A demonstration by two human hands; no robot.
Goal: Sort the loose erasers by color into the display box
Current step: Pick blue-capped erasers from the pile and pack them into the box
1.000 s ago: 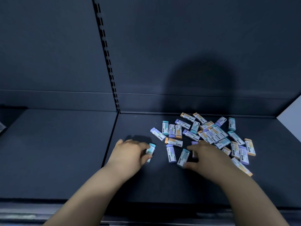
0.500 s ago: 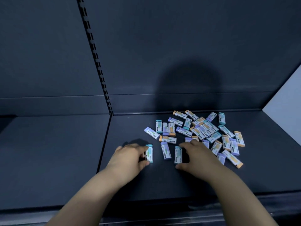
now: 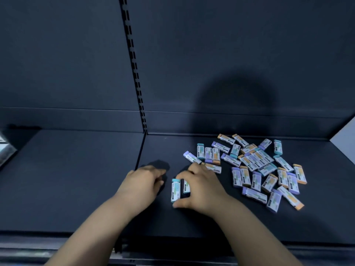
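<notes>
Head view: erasers (image 3: 257, 160) scattered on dark shelf (image 3: 76, 179).

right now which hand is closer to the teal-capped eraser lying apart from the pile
Right. The right hand curls its forefinger and thumb round the ends of the teal-capped eraser; the left hand rests apart, to its left.

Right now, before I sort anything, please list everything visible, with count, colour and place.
Small rectangular paper-sleeved erasers: roughly thirty; teal, purple, orange ends; heaped at the right.
Separated erasers: two; one teal-ended, other's end hidden; left of the heap.
Flat matte shelf: one; dark; under everything.
Slotted upright strip: one; black; on back panel.
Shiny object: one; silvery; left edge, unclear.
Left hand: empty, left of the pair.
Right hand: thumb and forefinger round the pair.
</notes>
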